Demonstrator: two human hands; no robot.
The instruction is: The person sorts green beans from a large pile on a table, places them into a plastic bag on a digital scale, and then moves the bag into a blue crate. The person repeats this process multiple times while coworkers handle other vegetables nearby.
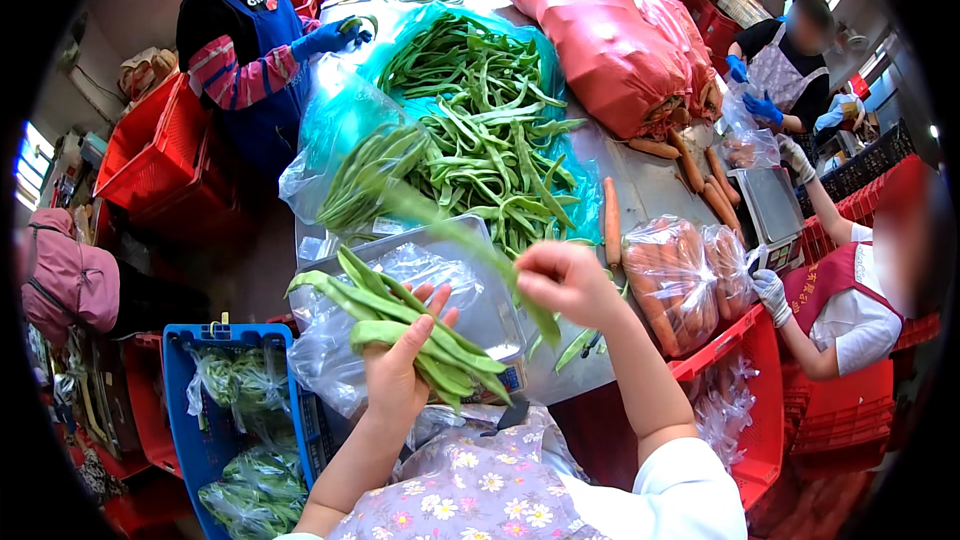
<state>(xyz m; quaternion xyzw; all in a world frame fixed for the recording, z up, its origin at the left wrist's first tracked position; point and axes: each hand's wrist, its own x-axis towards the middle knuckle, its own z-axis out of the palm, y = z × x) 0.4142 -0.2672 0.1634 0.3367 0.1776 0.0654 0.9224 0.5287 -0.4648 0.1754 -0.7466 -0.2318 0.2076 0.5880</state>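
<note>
A handful of flat green beans [420, 337] rests across the palm of my left hand [397, 367], the thumb lying over them. My right hand [566, 281] pinches one long flat bean [457, 229], blurred by motion, near the larger pile. Beyond my hands, many loose flat green beans [487, 150] lie heaped on a teal plastic bag [581, 165]. A clear bag of green beans [375, 172] sits at the pile's left. Under my left hand is the tray of a weighing scale [499, 315], with crumpled clear plastic bags [427, 270] on it.
A pink sack of carrots [600, 45] and bagged carrots [667, 277] occupy the table's right side. A blue crate [232, 330] of bagged greens stands left, a red crate [757, 420] right. Co-workers stand at both sides; one gloved hand [771, 296] is at the bagged carrots.
</note>
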